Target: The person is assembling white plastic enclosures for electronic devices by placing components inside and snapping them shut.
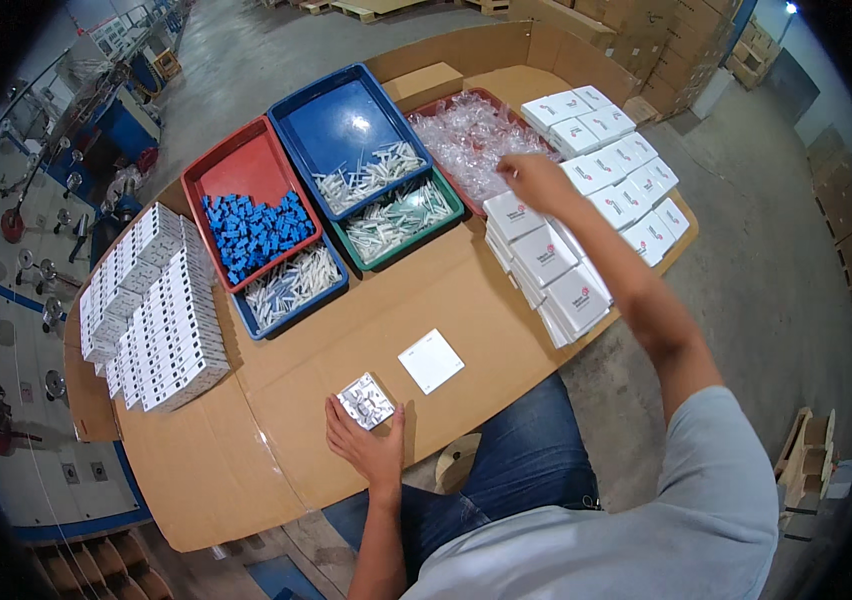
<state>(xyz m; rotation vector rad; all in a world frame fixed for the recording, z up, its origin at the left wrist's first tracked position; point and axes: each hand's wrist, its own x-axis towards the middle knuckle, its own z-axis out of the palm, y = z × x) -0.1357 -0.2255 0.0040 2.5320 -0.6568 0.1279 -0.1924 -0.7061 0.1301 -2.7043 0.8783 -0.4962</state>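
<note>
Near the front edge of the cardboard-covered table, my left hand (pixel 370 447) has its thumb and fingers round the sides of a small white square electrical fitting (pixel 365 401), its moulded face turned up. Just to the right of it a flat white square plate (pixel 432 361) lies apart on the cardboard. My right arm stretches forward over the stacked white boxes. At its end, my right hand (pixel 538 184) is at the right edge of a red tray (pixel 494 97) full of clear plastic bags (pixel 466 135). Its fingers are bent together; whatever they pinch is hidden.
Left of centre, a red tray (pixel 236 165) holds blue parts (pixel 258 235). Blue trays (pixel 331 105) and a green tray (pixel 456 212) hold pale plugs and screws. White units (pixel 171 325) are stacked at far left, white boxes (pixel 546 255) at right. Cardboard walls (pixel 466 45) edge the table's back.
</note>
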